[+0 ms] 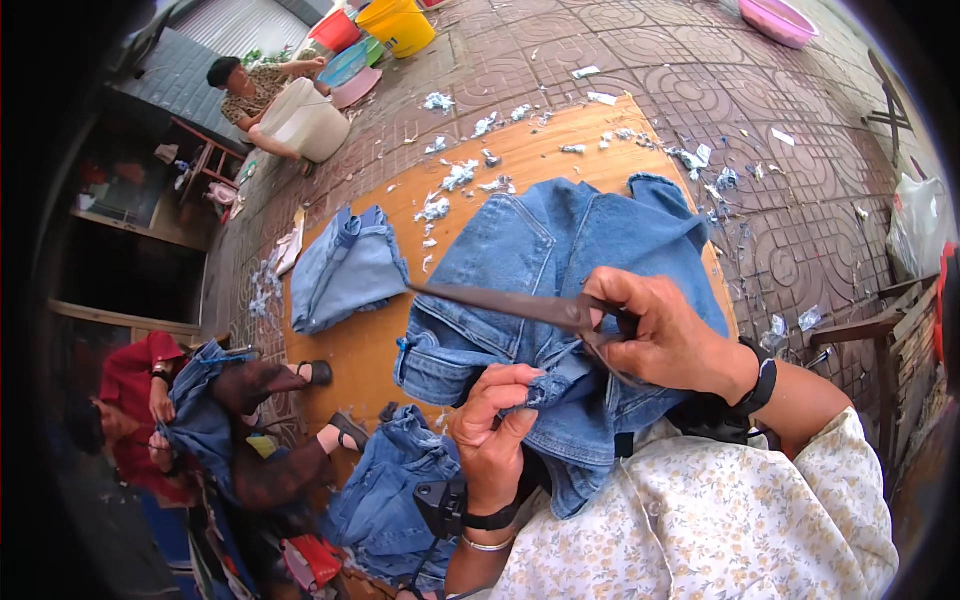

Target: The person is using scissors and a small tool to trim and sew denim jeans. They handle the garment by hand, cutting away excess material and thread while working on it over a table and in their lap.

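Blue denim jeans (580, 230) are bunched over my lap and the near part of the wooden board. My right hand (650, 330) grips long dark metal scissors (500, 306) by the handles; the blades lie above the denim, pointing left, their tips by a folded lighter denim piece (345, 270) on the board. Below the scissors, my left hand (490, 440) pinches a frayed edge of the jeans. More crumpled denim (390, 500) lies to the lower left, beside my left wrist.
The wooden board (390, 190) carries pale fabric scraps. A seated co-worker in red (130, 390) handles denim at left. Another person (240, 95) holds a white bucket (305, 120) near coloured basins (395, 25). Wooden furniture (890, 340) and a plastic bag (915, 225) are at right.
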{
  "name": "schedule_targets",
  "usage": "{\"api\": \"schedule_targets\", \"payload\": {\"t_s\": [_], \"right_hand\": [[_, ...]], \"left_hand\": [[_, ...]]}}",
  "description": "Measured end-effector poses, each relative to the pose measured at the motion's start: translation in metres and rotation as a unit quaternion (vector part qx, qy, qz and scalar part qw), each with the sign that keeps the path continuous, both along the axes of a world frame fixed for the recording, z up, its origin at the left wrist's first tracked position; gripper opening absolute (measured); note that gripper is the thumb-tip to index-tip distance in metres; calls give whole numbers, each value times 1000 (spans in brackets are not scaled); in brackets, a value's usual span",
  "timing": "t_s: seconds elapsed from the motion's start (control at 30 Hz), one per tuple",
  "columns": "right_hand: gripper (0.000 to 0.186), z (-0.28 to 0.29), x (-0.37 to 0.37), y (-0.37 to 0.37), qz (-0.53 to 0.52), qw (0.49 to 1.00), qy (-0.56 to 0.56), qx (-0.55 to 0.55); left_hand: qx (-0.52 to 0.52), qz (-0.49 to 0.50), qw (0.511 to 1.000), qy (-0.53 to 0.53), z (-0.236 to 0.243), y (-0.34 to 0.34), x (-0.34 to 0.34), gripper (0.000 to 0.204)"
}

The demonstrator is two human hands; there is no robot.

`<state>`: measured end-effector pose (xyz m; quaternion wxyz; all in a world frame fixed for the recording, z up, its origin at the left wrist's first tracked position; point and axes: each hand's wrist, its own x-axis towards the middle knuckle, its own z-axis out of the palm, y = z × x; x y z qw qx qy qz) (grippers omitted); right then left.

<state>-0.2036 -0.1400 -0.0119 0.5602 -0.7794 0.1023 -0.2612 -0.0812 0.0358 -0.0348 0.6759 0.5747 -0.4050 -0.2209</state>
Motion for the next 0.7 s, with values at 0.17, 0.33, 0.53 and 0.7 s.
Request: {"api": "schedule_targets", "payload": {"t_s": [0.17, 0.33, 0.53, 0.7], "right_hand": [[23, -26, 11, 6, -16, 998, 29, 54], [17, -13, 2, 18, -60, 990, -28, 121], [22, 10, -15, 16, 30, 996, -6, 78], [31, 16, -11, 23, 0, 998, -2, 57]], "left_hand": [[5, -37, 999, -37, -1, -7, 2, 13], [-7, -5, 999, 51, 4, -6, -3, 14], [18, 32, 997, 75, 0, -2, -6, 19], [18, 10, 999, -43, 1, 0, -3, 11]]}}
